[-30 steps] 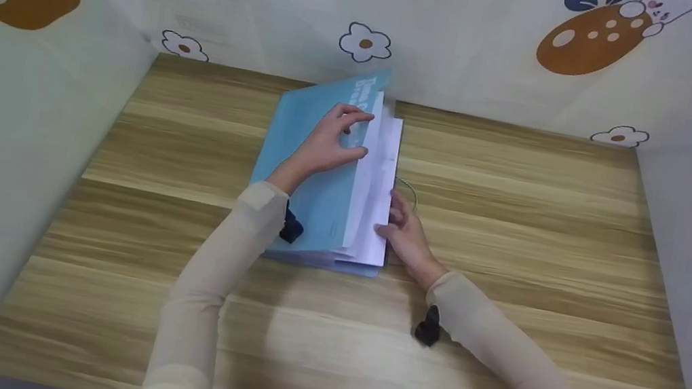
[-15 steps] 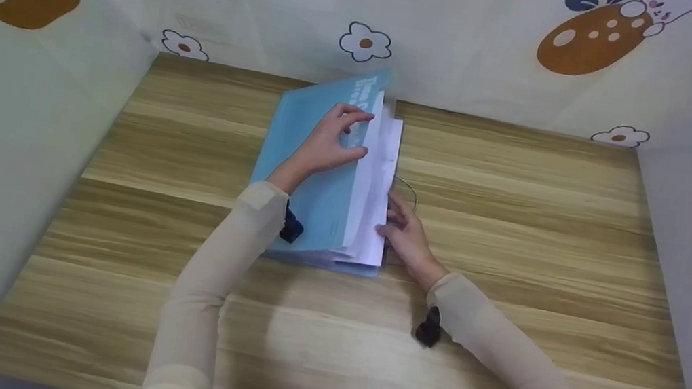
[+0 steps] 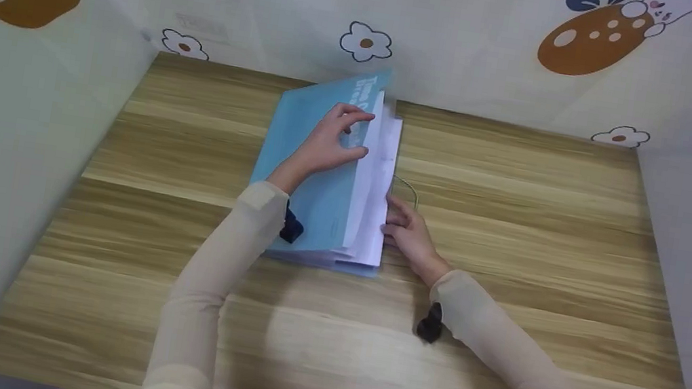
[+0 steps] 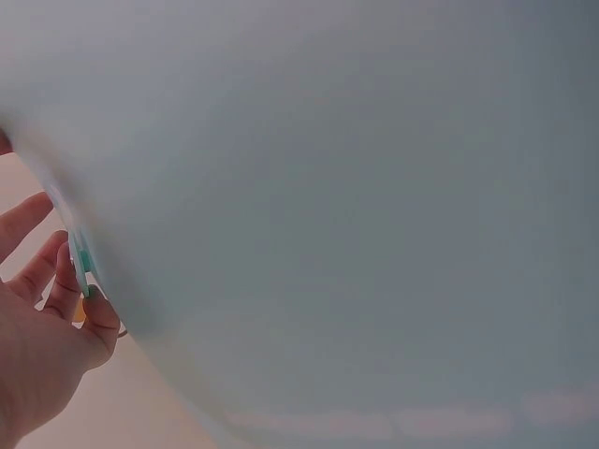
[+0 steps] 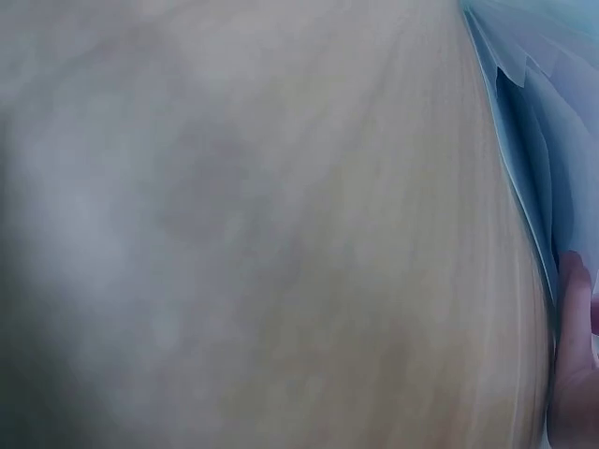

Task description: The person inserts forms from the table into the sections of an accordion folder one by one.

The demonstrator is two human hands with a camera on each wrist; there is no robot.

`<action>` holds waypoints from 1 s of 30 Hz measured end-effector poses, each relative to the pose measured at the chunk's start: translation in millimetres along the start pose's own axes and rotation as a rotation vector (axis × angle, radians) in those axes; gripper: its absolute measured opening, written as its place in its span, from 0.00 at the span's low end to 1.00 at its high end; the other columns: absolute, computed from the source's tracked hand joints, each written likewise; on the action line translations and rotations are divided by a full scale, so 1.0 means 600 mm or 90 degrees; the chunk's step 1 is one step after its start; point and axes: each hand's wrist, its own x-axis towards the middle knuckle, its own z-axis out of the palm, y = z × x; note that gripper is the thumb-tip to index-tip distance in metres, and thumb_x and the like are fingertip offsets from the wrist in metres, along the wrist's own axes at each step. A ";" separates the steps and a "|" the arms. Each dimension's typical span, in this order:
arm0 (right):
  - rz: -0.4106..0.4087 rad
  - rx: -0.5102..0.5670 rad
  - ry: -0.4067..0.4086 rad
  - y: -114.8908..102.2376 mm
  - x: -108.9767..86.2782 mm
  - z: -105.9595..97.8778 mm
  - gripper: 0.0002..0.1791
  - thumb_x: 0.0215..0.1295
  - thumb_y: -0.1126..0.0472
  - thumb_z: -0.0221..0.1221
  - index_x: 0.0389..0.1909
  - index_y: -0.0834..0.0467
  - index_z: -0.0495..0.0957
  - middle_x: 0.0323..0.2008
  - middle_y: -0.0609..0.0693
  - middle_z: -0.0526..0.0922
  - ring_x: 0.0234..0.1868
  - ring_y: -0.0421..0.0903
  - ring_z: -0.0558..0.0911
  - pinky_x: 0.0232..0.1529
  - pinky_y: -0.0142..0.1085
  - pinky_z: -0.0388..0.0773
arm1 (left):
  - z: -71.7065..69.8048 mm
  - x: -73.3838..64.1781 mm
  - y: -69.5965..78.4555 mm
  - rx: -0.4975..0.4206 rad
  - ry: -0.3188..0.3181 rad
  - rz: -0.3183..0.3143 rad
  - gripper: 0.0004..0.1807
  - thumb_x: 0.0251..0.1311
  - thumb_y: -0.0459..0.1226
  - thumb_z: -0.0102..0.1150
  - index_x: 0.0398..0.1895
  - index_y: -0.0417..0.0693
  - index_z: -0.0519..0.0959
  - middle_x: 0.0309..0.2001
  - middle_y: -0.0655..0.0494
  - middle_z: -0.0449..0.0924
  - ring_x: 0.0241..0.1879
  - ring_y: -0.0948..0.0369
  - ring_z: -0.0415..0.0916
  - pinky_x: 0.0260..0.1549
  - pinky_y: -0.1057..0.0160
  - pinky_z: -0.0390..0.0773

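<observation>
A light blue document folder (image 3: 308,196) lies partly open with its front cover lifted at an angle. White papers (image 3: 378,185) show along its right side. My left hand (image 3: 330,141) holds the raised cover, thumb and index finger at its edge. In the left wrist view, the blue cover (image 4: 356,215) fills most of the picture, and fingertips (image 4: 65,257) meet its rim at the left. At the right edge of the papers is my right hand (image 3: 411,237), fingertips against them. The right wrist view shows a finger (image 5: 576,299) lying along the sheets.
A thin elastic cord (image 3: 412,190) loops out from the folder's right side. The wood-grain table (image 3: 523,200) runs back to a light wall cloth (image 3: 477,49) printed with flowers and orange fruit. Small black wrist cameras (image 3: 429,324) hang at both cuffs.
My right hand has shifted slightly, its thumb drawn back off the papers to their edge. The papers' right edge sits a little further left. My left hand and the cover stay put.
</observation>
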 end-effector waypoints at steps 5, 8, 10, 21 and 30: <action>0.000 0.008 0.002 0.002 0.001 0.004 0.35 0.51 0.81 0.47 0.62 0.60 0.59 0.32 0.57 0.76 0.32 0.46 0.77 0.35 0.39 0.75 | -0.001 0.000 0.000 0.004 -0.001 -0.004 0.28 0.48 0.40 0.60 0.56 0.53 0.69 0.54 0.55 0.60 0.44 0.60 0.62 0.40 0.65 0.66; 0.005 0.008 0.007 0.000 0.002 0.006 0.34 0.50 0.81 0.48 0.62 0.61 0.59 0.31 0.56 0.75 0.31 0.46 0.76 0.35 0.39 0.75 | -0.001 -0.001 0.000 0.000 0.002 -0.001 0.28 0.48 0.40 0.60 0.56 0.51 0.69 0.54 0.55 0.60 0.44 0.60 0.62 0.40 0.65 0.66; 0.011 0.003 0.011 -0.002 0.003 0.007 0.33 0.50 0.81 0.48 0.60 0.61 0.60 0.30 0.55 0.75 0.31 0.45 0.76 0.35 0.39 0.75 | -0.002 -0.001 0.001 -0.002 0.001 -0.001 0.28 0.47 0.40 0.60 0.56 0.51 0.69 0.54 0.56 0.60 0.44 0.60 0.62 0.40 0.65 0.67; 0.034 0.011 0.005 -0.006 0.005 0.016 0.24 0.51 0.80 0.50 0.52 0.68 0.64 0.29 0.52 0.75 0.30 0.42 0.75 0.34 0.36 0.75 | -0.002 -0.003 0.002 0.001 0.004 -0.003 0.28 0.48 0.40 0.60 0.56 0.53 0.69 0.54 0.56 0.60 0.45 0.60 0.62 0.40 0.65 0.66; 0.015 0.032 -0.008 -0.008 0.004 0.030 0.26 0.52 0.80 0.49 0.55 0.68 0.63 0.31 0.54 0.76 0.31 0.42 0.76 0.34 0.36 0.74 | -0.005 -0.004 0.002 -0.005 -0.001 0.018 0.28 0.48 0.40 0.58 0.57 0.49 0.69 0.55 0.55 0.60 0.46 0.60 0.62 0.42 0.64 0.65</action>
